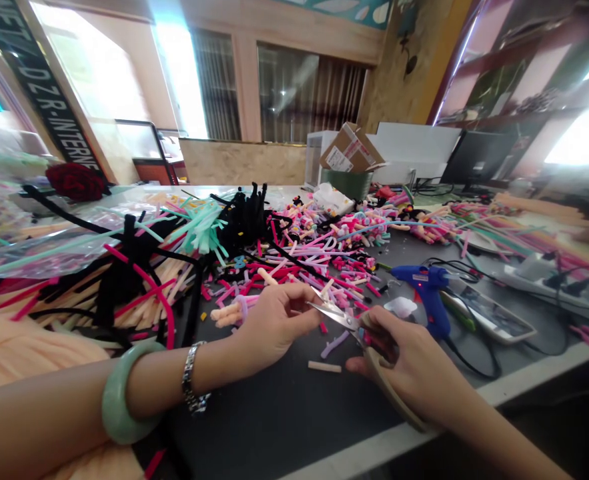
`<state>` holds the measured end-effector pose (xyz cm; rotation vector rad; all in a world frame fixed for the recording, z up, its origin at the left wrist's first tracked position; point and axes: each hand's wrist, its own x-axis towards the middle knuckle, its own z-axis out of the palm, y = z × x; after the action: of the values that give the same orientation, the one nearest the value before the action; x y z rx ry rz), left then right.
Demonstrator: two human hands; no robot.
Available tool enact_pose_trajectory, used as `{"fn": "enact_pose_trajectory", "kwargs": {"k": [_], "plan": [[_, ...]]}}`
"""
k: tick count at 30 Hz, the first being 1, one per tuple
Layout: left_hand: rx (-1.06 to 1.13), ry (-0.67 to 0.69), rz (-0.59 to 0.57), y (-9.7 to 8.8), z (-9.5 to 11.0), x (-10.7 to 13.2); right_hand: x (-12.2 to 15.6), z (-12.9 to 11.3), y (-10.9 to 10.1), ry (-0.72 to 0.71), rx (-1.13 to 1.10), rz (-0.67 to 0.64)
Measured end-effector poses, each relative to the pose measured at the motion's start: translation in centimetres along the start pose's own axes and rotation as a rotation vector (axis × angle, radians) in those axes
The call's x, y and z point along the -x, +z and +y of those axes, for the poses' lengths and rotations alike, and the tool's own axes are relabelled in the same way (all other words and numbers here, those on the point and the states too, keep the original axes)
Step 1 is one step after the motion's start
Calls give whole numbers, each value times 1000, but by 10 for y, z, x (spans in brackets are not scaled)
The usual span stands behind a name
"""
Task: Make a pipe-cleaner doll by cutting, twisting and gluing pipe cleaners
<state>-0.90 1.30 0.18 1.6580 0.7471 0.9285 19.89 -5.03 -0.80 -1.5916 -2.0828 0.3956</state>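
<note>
1. Gray tabletop lies heaped with cut pink, black and cream pipe cleaners.
2. Right hand grips steel scissors just above the tabletop.
3. Left hand curls beside the blades, fingertips pinched; anything held is too small to tell.
4. Blue glue gun lies just beyond the scissors.

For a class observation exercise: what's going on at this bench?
A person is working at a cluttered bench. Their right hand grips open scissors, whose blades sit just beside the left hand. Cut pieces of pink, black and pale pipe cleaner lie heaped across the bench, and a blue hot glue gun stands near the right hand.
</note>
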Motion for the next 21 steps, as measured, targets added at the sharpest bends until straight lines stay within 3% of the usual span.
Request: {"fn": "enact_pose_trajectory", "kwargs": {"k": [21], "plan": [[-36, -22, 35, 1, 7, 2, 0, 3, 2, -4, 79, 67]]}}
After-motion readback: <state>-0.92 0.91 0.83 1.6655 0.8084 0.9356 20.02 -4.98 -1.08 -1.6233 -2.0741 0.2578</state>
